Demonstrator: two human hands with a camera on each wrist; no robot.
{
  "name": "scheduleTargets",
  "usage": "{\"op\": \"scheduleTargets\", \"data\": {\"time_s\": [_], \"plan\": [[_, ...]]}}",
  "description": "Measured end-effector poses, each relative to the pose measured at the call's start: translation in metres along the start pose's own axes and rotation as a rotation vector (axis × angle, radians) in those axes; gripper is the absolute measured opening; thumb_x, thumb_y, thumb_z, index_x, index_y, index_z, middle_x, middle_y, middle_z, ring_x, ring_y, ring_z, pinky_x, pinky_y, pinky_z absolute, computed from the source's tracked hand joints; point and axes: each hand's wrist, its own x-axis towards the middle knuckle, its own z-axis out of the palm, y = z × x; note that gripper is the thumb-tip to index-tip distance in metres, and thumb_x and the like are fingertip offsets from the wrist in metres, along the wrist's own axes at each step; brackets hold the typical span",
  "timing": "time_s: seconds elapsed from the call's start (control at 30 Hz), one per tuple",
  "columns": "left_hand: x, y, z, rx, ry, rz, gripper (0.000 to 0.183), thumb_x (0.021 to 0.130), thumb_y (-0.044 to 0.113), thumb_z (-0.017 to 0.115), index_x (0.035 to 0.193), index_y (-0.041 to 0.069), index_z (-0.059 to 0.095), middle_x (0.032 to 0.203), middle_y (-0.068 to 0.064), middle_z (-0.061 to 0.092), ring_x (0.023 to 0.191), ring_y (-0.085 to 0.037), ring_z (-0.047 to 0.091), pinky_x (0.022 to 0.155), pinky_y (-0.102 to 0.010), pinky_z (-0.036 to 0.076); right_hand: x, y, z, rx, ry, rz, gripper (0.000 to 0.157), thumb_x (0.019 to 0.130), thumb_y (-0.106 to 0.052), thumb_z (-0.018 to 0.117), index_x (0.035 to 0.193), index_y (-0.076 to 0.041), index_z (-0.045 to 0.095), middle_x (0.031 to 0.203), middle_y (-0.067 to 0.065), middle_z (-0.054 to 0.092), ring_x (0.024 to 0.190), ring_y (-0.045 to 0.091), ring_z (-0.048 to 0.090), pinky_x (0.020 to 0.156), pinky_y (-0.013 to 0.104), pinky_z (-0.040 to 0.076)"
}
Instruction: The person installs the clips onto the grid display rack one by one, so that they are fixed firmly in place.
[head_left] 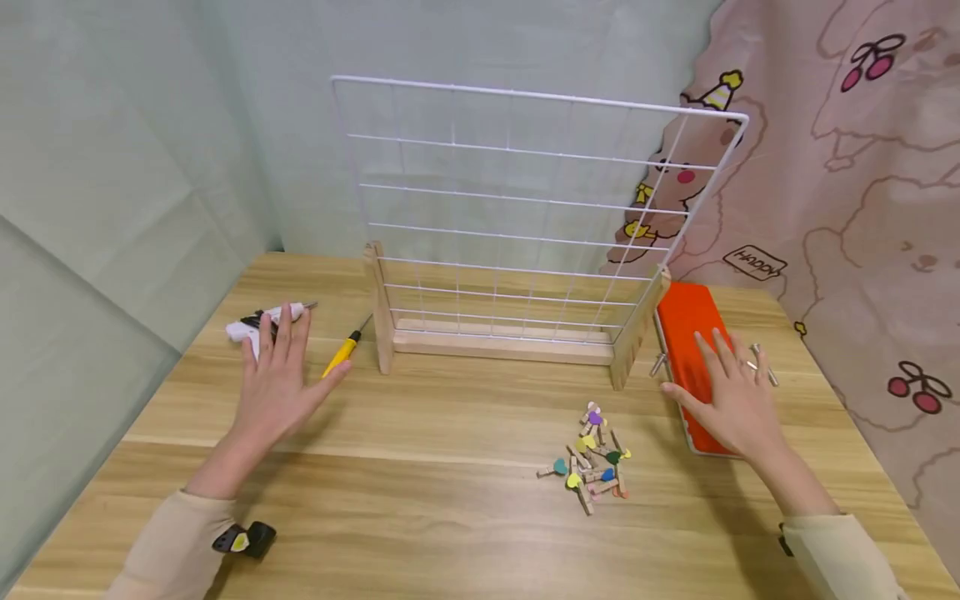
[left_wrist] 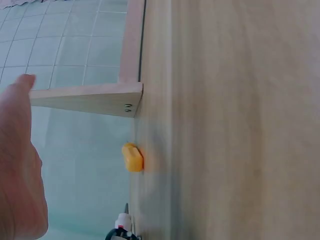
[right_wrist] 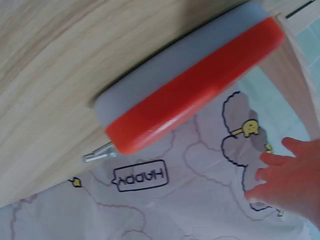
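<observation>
My left hand (head_left: 276, 396) is spread with its fingers straight and holds nothing. It is nearest to a yellow-handled screwdriver (head_left: 341, 357) and a white pistol-shaped tool (head_left: 243, 332) with a black cord, which its fingers partly cover in the head view. My right hand (head_left: 738, 408), also spread and holding nothing, hovers by a long red case (head_left: 693, 321) with a grey base (right_wrist: 150, 82). Whether it touches the case I cannot tell from the head view; the right wrist view shows the fingers apart from it. Between the hands stands a white wire grid (head_left: 517, 200) in a wooden stand (head_left: 502, 346).
Small wooden clothespins (head_left: 588, 458) with coloured hearts lie in a loose pile in front of the stand's right side. Silver metal pieces (head_left: 658, 364) lie on both sides of the red case. Cloth backdrops (head_left: 480, 50) hang behind the wooden table (head_left: 420, 533).
</observation>
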Motion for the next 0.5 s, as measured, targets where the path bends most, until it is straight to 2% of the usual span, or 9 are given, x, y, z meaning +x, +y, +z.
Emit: {"op": "scheduleTargets", "data": {"time_s": [0.1,0.2,0.27,0.37,0.5], "plan": [[0.005,0.001,-0.001,-0.077,0.005,0.024,0.083,0.082,0.054,0.045,0.14,0.018,-0.002,0.145,-0.002,-0.011,0.129,-0.019,-0.018,0.102,-0.049,-0.012,0.0,-0.011,-0.002,0.08,0.069,-0.107,0.072,0.076,-0.043,0.062,0.132,-0.007,0.035,0.138,0.017,0.029,0.131,0.029,0.013,0.106,0.044,-0.003],[0.018,0.005,-0.004,-0.223,0.002,0.049,0.077,0.085,0.046,0.046,0.141,0.019,0.0,0.145,-0.003,-0.006,0.131,-0.022,-0.011,0.104,-0.047,-0.01,-0.001,-0.029,-0.001,0.16,0.095,-0.257,0.059,0.072,-0.03,0.069,0.122,-0.006,0.049,0.128,0.014,0.042,0.121,0.031,0.032,0.105,0.043,0.016],[0.029,0.01,-0.006,-0.333,-0.015,0.048,0.074,0.086,0.043,0.047,0.14,0.021,0.001,0.146,-0.002,-0.001,0.132,-0.025,-0.003,0.104,-0.049,-0.004,-0.002,-0.045,0.003,0.197,0.059,-0.335,0.053,0.073,-0.026,0.069,0.12,-0.008,0.051,0.125,0.01,0.046,0.117,0.03,0.038,0.1,0.044,0.025],[0.047,0.019,-0.008,-0.472,-0.046,0.014,0.072,0.086,0.045,0.047,0.14,0.027,0.003,0.145,0.0,0.005,0.131,-0.027,0.007,0.103,-0.053,0.008,-0.002,-0.068,0.012,0.236,-0.021,-0.426,0.048,0.077,-0.029,0.065,0.119,-0.011,0.052,0.123,0.004,0.048,0.114,0.024,0.042,0.093,0.045,0.033],[0.069,0.033,-0.006,-0.635,-0.075,-0.012,0.07,0.084,0.046,0.049,0.139,0.031,0.007,0.145,0.001,0.012,0.131,-0.021,0.014,0.103,-0.049,0.015,-0.003,-0.094,0.026,0.317,-0.142,-0.556,0.043,0.08,-0.031,0.061,0.118,-0.013,0.053,0.119,0.0,0.052,0.109,0.016,0.047,0.09,0.04,0.039]]}}
